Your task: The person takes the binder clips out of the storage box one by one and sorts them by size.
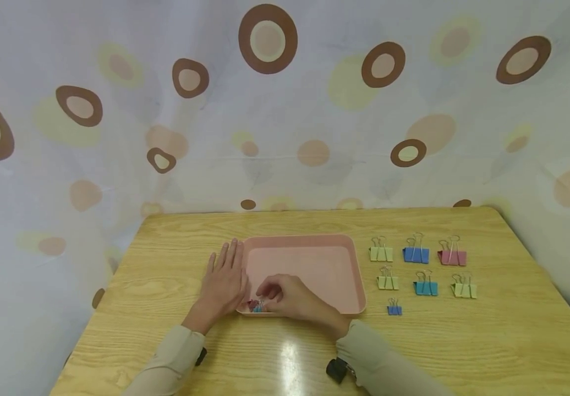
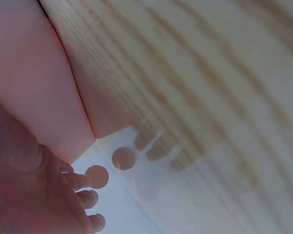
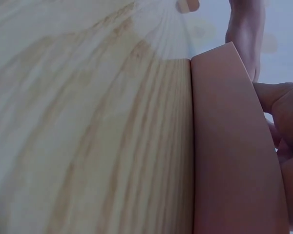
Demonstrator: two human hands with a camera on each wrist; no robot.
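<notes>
My left hand lies with straight fingers along the outside of the left wall of a shallow pink tray. In the left wrist view its palm is beside the pink wall. My right hand reaches over the front wall into the tray's front left corner, its fingers bent. At its fingertips sit small binder clips, a teal one and a dark red one. In the right wrist view the front wall partly hides my right hand; I cannot tell whether it pinches a clip.
Right of the tray, binder clips stand in rows on the wooden table: yellow-green, blue and pink at the back. A teal clip and a small blue clip are nearer. A patterned curtain surrounds the table.
</notes>
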